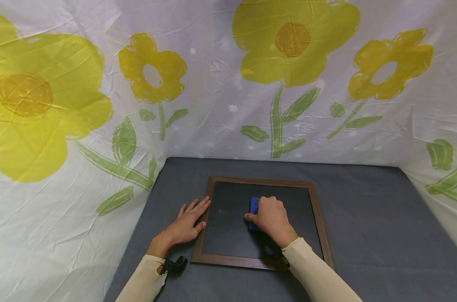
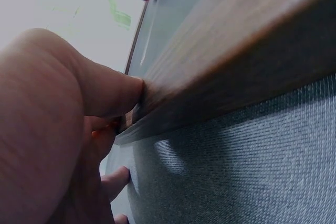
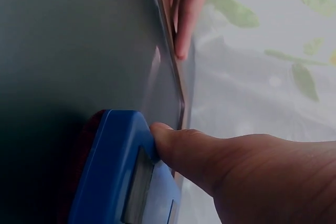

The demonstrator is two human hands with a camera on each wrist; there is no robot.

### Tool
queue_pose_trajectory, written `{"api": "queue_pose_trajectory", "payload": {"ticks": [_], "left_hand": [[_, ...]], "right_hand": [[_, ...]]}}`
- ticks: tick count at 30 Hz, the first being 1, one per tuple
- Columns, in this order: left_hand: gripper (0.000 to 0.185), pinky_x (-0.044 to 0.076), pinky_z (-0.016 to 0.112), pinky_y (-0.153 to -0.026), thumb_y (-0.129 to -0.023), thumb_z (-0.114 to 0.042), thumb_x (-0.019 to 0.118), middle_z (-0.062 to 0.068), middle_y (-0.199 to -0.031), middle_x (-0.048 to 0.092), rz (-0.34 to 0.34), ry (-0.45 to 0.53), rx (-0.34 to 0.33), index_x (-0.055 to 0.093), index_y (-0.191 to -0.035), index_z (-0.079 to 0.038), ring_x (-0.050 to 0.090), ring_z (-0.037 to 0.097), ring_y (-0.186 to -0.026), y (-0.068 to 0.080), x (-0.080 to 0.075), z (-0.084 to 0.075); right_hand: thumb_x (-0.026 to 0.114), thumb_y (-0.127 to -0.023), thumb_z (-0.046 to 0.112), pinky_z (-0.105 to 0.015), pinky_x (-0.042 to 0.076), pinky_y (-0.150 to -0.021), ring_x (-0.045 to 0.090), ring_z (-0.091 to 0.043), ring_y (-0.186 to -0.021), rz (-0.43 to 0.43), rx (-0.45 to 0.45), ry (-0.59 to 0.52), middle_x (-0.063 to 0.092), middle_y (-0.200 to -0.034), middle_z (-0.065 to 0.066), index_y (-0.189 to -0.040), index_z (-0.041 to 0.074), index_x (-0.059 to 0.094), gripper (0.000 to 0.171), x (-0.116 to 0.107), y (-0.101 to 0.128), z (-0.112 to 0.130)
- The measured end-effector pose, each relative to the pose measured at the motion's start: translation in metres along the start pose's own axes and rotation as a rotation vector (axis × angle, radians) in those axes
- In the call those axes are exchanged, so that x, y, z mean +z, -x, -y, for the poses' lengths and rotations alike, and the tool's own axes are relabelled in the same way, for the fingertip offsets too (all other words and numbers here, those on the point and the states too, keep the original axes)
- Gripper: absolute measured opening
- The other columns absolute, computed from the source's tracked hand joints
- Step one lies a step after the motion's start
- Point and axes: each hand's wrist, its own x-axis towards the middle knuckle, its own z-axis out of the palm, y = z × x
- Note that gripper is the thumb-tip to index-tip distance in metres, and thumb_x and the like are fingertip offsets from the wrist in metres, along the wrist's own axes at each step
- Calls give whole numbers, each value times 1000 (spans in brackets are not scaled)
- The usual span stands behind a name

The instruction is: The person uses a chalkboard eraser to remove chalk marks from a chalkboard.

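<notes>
**Wood grain, smooth plastic and creased cloth**

The frame [image 1: 260,181] looks like brown wood or a wood-effect finish, streaked with grain and faintly lustrous along its edge. Within it, the dark panel [image 1: 228,222] is smooth, with a soft, low sheen. The blue block [image 3: 113,169] appears to be smooth moulded plastic; its red underside is too shadowed to identify. Matt, coarsely woven fabric covers the table [image 1: 368,218]. The printed backdrop [image 1: 206,105] resembles thin, wrinkled cloth, slightly shiny.

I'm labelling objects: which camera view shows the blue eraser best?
Right wrist: the blue eraser appears large, though cut off below. The head view shows it small, partly hidden by the right hand; the left wrist, only part.
</notes>
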Motion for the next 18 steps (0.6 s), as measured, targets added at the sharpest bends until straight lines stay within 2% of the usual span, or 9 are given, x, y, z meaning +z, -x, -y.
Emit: {"api": "queue_pose_trajectory", "payload": {"ticks": [10, 18], "left_hand": [[73, -2, 78, -128, -111, -12, 59, 10, -185, 17, 3, 1, -2, 25, -175, -7, 11, 50, -169, -1, -1, -2], [72, 1, 82, -125, -108, -13, 62, 15, -183, 23, -43, 44, 46, 31, -173, -5, 16, 57, -165, 1, 0, -2]], "right_hand": [[89, -87, 59, -43, 64, -60, 71, -28, -66, -22, -58, 38, 72, -80, -11, -104, 1, 80, 61, 13, -6, 28], [86, -89, 62, -42, 64, -61, 73, -28, -67, -9, -112, 88, 74, -83, -12, -107, 2, 81, 62, 19, -7, 44]]}}
